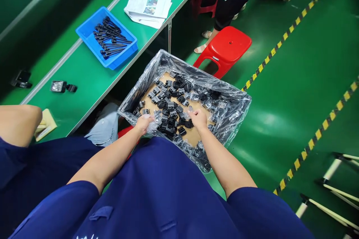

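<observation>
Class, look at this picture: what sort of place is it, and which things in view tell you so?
Probably a factory assembly floor. A plastic-lined box holds many identical small black parts, a blue tray of black rods sits on a long green workbench, and hazard-striped tape marks the floor.

From my feed, the green surface (pixel 84 78) runs toward eleven o'clock. On it I see a blue tray (pixel 92 30) of black rods at eleven, papers (pixel 148 7) at twelve, and two small black devices (pixel 60 86) at nine.
</observation>
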A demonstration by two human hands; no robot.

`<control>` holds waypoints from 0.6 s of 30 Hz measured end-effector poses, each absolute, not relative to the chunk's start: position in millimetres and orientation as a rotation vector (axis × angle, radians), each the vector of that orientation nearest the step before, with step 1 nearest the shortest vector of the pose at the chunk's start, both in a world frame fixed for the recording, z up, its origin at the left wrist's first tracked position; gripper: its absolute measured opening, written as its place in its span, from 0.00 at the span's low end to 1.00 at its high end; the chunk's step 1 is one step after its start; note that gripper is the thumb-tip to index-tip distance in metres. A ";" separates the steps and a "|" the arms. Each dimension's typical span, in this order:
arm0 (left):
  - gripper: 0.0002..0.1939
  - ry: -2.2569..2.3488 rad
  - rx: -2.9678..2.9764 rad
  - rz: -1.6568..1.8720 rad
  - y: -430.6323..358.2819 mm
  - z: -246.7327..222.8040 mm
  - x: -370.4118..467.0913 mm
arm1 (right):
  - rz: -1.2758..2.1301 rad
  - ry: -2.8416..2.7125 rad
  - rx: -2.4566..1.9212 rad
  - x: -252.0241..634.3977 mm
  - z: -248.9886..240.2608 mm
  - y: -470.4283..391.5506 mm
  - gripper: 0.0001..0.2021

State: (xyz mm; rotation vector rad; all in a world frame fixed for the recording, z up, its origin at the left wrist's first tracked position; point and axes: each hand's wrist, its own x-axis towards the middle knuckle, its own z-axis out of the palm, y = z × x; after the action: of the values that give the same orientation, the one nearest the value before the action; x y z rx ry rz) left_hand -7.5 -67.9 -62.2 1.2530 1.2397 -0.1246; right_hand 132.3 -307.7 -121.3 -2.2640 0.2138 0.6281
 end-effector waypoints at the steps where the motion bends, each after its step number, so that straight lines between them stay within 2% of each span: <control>1: 0.13 1.235 1.267 -0.117 -67.8 -61.8 -8.6 | 0.596 0.199 -2.237 130.7 -117.1 -306.3 0.11; 3: 0.10 1.192 1.292 -0.117 -68.8 -60.3 -11.7 | 0.573 0.142 -2.161 126.4 -109.9 -299.4 0.03; 4: 0.09 1.147 1.314 -0.124 -69.9 -59.2 -13.3 | 0.579 0.107 -2.117 123.5 -106.9 -293.7 0.02; 9: 0.05 0.875 1.471 -0.190 -76.8 -53.7 -20.9 | 0.856 -0.092 -1.897 101.1 -99.8 -249.6 0.14; 11: 0.04 0.813 1.516 -0.232 -77.7 -54.9 -23.7 | 0.999 -0.208 -1.834 89.9 -99.8 -233.8 0.15; 14: 0.11 0.969 1.589 -0.203 -75.7 -61.0 -28.2 | 0.985 -0.289 -1.968 74.9 -98.9 -222.2 0.07; 18: 0.20 1.219 1.473 -0.085 -72.1 -66.9 -32.5 | 0.679 -0.329 -2.172 64.6 -93.3 -227.1 0.10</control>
State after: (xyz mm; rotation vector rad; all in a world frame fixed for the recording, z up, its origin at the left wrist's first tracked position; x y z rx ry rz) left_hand -32.5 -72.1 -66.9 1.4735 1.2187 -0.0848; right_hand 64.6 -227.1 -93.3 -2.1716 -0.3295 0.6789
